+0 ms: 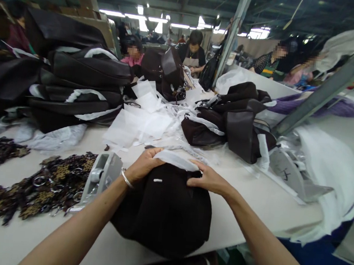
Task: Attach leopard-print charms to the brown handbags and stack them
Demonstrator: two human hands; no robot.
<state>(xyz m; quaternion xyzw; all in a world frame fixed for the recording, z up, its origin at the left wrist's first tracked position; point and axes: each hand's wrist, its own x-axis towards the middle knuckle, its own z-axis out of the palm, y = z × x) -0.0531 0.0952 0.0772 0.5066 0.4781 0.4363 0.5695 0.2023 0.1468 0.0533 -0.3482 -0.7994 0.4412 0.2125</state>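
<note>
A dark brown bag (pixel 168 216) rests at the front edge of the white table (pixel 245 207), between my forearms. White wrapping (pixel 177 159) covers a strip along its top. My left hand (pixel 146 164), with a silver bangle at the wrist, grips the bag's upper left edge by the wrapping, fingers closed. On the upper right edge my right hand (pixel 207 178) pinches the bag, thumb on the near side and fingers behind. A small white mark shows on the bag's near face. The far sides of both grips are hidden.
Dark bags (pixel 81 84) are stacked at the left, with more bags (pixel 241 122) at the right. White sheets (pixel 140 124) lie behind my hands. A grey dispenser (pixel 101 175) and ornamented straps (pixel 54 183) are at the left. A metal post (pixel 327 85) slants at the right; people sit farther back.
</note>
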